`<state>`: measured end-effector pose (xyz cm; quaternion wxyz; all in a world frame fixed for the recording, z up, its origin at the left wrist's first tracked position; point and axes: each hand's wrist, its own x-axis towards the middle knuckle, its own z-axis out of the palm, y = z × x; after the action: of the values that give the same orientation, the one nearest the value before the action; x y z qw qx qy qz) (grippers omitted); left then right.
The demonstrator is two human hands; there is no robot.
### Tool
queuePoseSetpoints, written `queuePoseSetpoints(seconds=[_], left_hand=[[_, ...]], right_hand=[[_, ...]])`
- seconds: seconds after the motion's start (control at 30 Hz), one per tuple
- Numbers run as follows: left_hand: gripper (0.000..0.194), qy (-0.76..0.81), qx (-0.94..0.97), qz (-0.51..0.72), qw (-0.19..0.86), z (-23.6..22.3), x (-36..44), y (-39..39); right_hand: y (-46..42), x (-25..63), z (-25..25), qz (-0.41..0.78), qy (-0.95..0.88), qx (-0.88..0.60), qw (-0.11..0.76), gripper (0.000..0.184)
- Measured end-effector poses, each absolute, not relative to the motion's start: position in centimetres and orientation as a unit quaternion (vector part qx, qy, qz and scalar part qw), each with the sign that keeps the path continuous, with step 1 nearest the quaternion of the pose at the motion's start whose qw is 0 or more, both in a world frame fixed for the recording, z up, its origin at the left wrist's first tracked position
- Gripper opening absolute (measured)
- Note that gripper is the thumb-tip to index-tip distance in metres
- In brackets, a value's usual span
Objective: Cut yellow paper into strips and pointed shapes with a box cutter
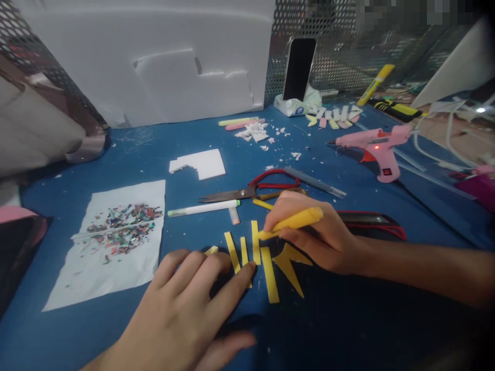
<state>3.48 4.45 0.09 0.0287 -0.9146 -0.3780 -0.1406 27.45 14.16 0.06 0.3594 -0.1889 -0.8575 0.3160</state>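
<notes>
Several thin yellow paper strips (269,273) lie side by side on the blue table (328,319), beside a jagged yellow offcut (291,263). My right hand (313,237) is closed around a yellow marker (294,222), whose tip touches the top of one strip. My left hand (189,304) lies on the table with fingers stretched out, the forefinger tip pressing on a strip (244,255). A small yellow scrap (211,250) peeks out above its fingers.
Scissors with red handles (251,190), a white pen (203,208), a white foam piece (201,164), paper with glitter bits (116,232), a pink glue gun (375,147), a black and red cutter (367,220), a propped phone (298,69) and foam scraps surround the strips.
</notes>
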Motion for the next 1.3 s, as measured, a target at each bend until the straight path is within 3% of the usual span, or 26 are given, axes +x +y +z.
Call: queuePoseSetpoints(seconds=[0.5, 0.67, 0.77, 0.9, 1.03, 1.2, 1.3], left_hand=[[0.049, -0.390, -0.912, -0.126, 0.006, 0.5, 3.7, 4.2], [0.054, -0.378, -0.904, -0.198, 0.026, 1.0, 3.4, 3.8], [0.036, -0.315, -0.915, -0.252, 0.035, 1.6, 3.6, 2.6], [0.022, -0.206, -0.953, -0.200, 0.099, 1.9, 4.3, 1.1], [0.008, -0.275, -0.932, -0.200, 0.126, 1.6, 3.7, 2.3], [0.047, -0.473, -0.859, -0.195, 0.005, 0.7, 1.3, 5.2], [0.057, -0.513, -0.835, -0.191, -0.059, 0.0, 0.5, 5.7]], right_hand=[[14.3, 27.2, -0.3, 0.274, -0.850, -0.242, 0.380, 0.016], [14.1, 27.0, -0.3, 0.261, -0.848, -0.278, 0.367, 0.017], [14.0, 27.0, -0.2, 0.254, -0.853, -0.278, 0.362, 0.015], [13.8, 27.1, -0.1, 0.256, -0.863, -0.252, 0.355, 0.015], [13.6, 27.3, 0.0, 0.268, -0.866, -0.235, 0.351, 0.014], [13.5, 27.3, 0.4, 0.307, -0.871, -0.187, 0.334, 0.014], [13.5, 27.2, 0.6, 0.309, -0.875, -0.147, 0.343, 0.014]])
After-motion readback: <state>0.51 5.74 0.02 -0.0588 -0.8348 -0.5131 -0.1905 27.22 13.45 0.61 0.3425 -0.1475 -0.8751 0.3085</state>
